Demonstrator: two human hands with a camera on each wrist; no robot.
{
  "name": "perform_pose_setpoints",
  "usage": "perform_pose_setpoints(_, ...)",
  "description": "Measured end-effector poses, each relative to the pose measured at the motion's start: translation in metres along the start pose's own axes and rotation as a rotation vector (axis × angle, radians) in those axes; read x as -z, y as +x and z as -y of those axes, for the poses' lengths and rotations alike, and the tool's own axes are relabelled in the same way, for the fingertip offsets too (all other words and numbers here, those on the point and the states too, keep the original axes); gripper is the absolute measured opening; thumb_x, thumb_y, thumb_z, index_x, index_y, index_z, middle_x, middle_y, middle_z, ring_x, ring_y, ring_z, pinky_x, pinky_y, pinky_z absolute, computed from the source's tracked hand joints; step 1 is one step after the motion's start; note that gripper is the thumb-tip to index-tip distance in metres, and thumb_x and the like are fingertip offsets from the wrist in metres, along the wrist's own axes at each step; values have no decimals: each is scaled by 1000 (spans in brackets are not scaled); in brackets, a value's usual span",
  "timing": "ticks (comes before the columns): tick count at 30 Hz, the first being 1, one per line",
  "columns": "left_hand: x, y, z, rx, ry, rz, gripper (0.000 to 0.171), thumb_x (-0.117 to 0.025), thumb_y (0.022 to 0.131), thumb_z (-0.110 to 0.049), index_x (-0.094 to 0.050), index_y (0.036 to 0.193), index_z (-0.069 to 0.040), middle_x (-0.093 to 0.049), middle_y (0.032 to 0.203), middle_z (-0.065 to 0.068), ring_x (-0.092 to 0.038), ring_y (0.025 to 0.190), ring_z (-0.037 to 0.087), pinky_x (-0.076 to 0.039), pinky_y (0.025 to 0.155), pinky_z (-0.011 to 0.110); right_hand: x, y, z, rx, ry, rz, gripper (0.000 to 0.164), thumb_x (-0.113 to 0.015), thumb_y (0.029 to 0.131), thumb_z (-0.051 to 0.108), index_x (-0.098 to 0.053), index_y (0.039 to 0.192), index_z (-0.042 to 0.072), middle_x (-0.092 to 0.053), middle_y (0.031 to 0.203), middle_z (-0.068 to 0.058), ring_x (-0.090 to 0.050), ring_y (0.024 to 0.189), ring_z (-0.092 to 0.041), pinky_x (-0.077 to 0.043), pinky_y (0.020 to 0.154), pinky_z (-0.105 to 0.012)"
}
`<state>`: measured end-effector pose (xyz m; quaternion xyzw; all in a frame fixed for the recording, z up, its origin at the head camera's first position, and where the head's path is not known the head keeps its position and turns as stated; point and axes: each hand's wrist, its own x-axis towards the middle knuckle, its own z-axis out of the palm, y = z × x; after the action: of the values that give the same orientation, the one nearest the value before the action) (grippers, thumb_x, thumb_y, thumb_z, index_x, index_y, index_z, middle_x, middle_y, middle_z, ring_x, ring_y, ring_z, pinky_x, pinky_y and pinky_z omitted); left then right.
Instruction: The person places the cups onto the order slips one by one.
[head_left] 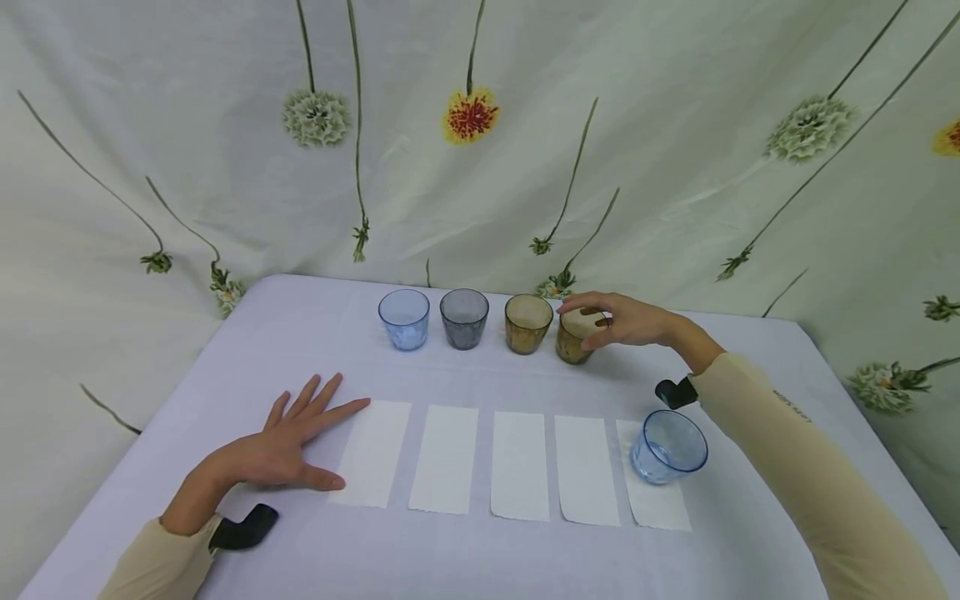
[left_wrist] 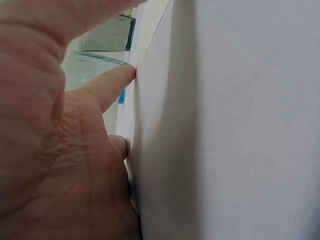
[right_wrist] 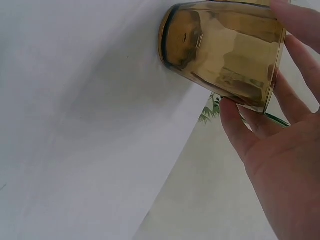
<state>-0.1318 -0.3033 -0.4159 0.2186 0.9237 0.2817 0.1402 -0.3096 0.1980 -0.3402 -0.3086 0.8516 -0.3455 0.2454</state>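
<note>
I find the right hand (head_left: 633, 322) gripping the right amber glass (head_left: 572, 347) near its rim, thumb on one side, fingers on the other; the glass is at the right end of the back row, near the rear edge of the table (head_left: 300, 310); whether its base bears on the cloth I cannot tell. Just beside it is the left amber glass (head_left: 527, 333); farther left, with wider gaps, stand the grey glass (head_left: 463, 331) and the back blue glass (head_left: 407, 335). The left hand (head_left: 279, 452) lies with fingers straight and spread, holding nothing; thumb and index fingertip reach the left edge of the leftmost paper (head_left: 378, 454). Five papers lie side by side, narrow strips of cloth between; a wider band separates them from the back row. The front blue glass (head_left: 658, 468) sits on the rightmost paper (head_left: 662, 510); the right sleeve (head_left: 795, 467) passes to its right.
</note>
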Motion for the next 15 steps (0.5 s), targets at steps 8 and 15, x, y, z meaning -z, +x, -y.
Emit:
perform_pose_setpoints(8,2,0,-2,5,-4,4,94,-81,76,-49,-34,155,-34,4,166,26,17,149,51,16,108,73,-1,0,4,-15,-10,-9,66,-71,91,9,-44,150,15,-24,164,-15,-25,148,-43,-24,116,-66)
perform_pose_setpoints(15,2,0,-2,2,-3,3,94,-81,76,-50,-33,156,-33,4,166,26,17,149,51,16,109,73,-2,0,6,-9,-6,-6,65,-70,91,7,-43,150,12,-26,163,-17,-26,147,-43,-24,116,-66)
